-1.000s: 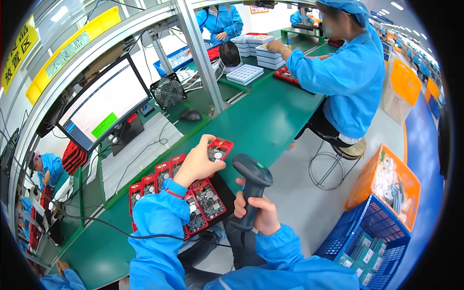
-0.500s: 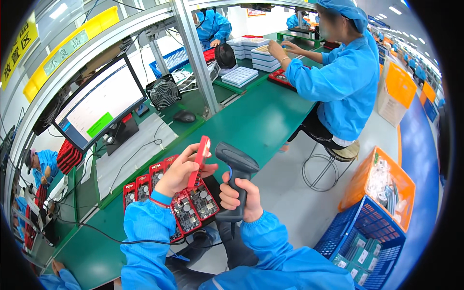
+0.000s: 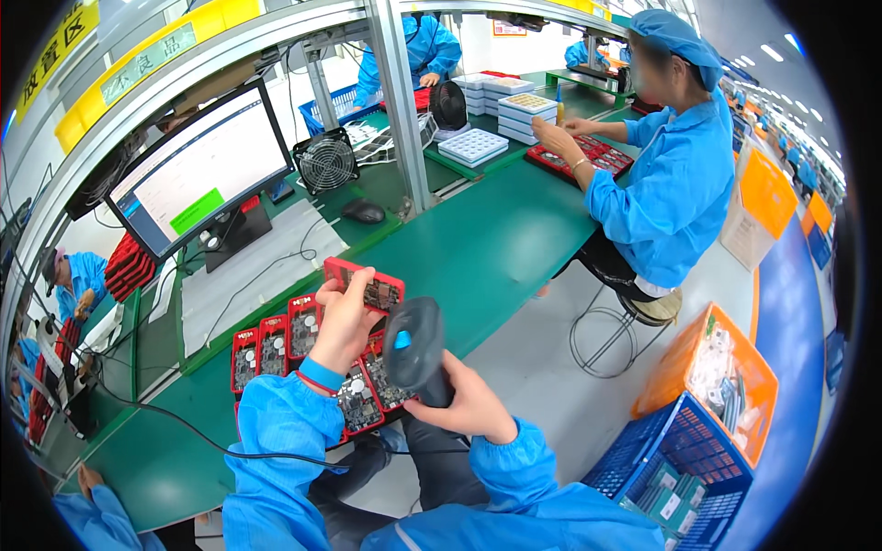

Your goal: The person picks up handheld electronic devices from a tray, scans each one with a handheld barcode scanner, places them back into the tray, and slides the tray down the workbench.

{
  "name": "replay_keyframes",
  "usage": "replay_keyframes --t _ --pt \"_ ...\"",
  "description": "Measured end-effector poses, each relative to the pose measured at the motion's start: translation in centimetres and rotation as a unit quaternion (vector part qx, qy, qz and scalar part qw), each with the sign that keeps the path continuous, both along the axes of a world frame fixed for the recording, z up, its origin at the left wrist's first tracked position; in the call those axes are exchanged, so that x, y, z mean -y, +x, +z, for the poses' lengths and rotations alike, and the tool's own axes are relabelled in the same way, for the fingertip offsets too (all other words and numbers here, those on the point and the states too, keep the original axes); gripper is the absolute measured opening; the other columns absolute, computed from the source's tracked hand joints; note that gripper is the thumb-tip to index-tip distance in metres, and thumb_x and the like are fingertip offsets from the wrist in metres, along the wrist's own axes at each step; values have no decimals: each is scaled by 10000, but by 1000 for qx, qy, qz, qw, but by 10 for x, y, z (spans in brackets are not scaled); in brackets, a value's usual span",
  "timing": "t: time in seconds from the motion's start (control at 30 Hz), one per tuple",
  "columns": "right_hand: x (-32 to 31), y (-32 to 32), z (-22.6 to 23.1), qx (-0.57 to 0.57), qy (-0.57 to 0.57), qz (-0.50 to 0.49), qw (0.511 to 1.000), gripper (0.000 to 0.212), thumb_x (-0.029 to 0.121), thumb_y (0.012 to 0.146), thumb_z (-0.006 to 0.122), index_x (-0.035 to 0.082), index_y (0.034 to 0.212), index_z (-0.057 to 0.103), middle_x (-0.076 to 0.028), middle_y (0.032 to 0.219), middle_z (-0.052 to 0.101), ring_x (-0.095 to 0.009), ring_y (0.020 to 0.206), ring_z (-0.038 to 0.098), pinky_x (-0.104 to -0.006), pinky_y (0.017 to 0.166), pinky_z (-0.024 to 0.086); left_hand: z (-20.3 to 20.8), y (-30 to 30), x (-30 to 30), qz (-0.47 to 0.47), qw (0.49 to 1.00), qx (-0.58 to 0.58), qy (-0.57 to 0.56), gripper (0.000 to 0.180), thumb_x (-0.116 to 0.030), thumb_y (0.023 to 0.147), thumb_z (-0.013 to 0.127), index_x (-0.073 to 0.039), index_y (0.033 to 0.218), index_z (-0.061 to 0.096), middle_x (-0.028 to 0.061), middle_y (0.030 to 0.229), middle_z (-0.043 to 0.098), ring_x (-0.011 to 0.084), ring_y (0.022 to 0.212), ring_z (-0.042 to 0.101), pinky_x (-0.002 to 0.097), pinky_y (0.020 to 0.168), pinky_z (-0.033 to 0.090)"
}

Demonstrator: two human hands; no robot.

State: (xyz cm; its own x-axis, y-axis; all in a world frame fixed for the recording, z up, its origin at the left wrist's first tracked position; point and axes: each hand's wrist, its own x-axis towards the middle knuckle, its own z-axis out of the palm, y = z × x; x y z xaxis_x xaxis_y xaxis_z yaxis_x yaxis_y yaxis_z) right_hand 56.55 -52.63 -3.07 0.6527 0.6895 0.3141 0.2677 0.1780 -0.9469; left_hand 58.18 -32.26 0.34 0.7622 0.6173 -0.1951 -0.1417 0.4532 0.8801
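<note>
Scanner (image 3: 415, 354), black and chunky, up in the right hand (image 3: 473, 401), with fingers wrapped around the handle and partly hidden behind it. Can't really tell the aim from this angle.

Red tray (image 3: 378, 290) with a circuit board inside, raised above the worktop (image 3: 501, 266) in the left hand (image 3: 342, 323), pinched by the edge between thumb and fingers. Probably gripped there to keep most of the board uncovered. Just beside the scanner head, too close to call touching or apart.

Underneath, more red trays (image 3: 273, 347) in rows, open side up, likely parked there for easy reach. At least 3 clearly visible in the back row, others half blocked by the left sleeve (image 3: 289, 441) and the scanner.

Biggest snag imo: black cord (image 3: 276, 455) running right over that sleeve. Past the trays, monitor (image 3: 197, 179), mouse (image 3: 363, 212), fan (image 3: 326, 165), plus a fat metal post (image 3: 400, 110) cutting up the far side.

Over on the right, co-worker (image 3: 666, 188) in blue on a stool (image 3: 654, 310). Lower down, orange bin (image 3: 666, 375) and blue crate (image 3: 634, 452), well apart from the 2 hands.
</note>
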Motion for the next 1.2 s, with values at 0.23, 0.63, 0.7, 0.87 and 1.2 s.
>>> replay_keyframes --t 0.23,0.63,0.7,0.87,1.2 --pt "-15 -2 1 31 -86 -84 992 445 184 704 760 -21 1035 546 -202 807 647 -336 743 671 -363 645 506 -6 -1 12 6 998 -23 52 732 -254 810 733 -149 1234 146 136 1160 450 191 919 584 341 666 512" --pt "-12 -25 3 -19 -43 -45 998 462 198 760 744 -23 1100 523 -187 875 649 -251 793 665 -345 703 509 -43 17 -47 -38 669 -211 711 712 -374 629 748 62 1136 505 332 1097 499 473 1102 460 506 955 385" --pt "-11 -33 4 -35 -43 -36 998 453 196 761 745 -16 1097 528 -173 895 650 -228 803 653 -338 712 506 -58 14 -51 0 575 -256 777 730 -499 688 669 113 1074 577 371 1194 464 494 1224 342 568 1067 210" --pt "-8 -54 -21 -119 -39 -27 992 433 125 766 746 4 1113 517 -72 853 623 -138 787 613 -303 691 493 -30 -34 -74 -17 580 -224 783 764 -592 737 646 78 1099 581 353 1258 447 477 1237 350 586 1074 177" --pt "-38 -104 -62 -192 55 -119 973 391 -14 850 613 15 1185 414 -64 801 562 -141 647 598 -271 567 497 2 -314 -106 -162 712 -316 605 1082 -479 611 849 25 1366 261 288 1296 388 421 1226 383 464 1041 342"
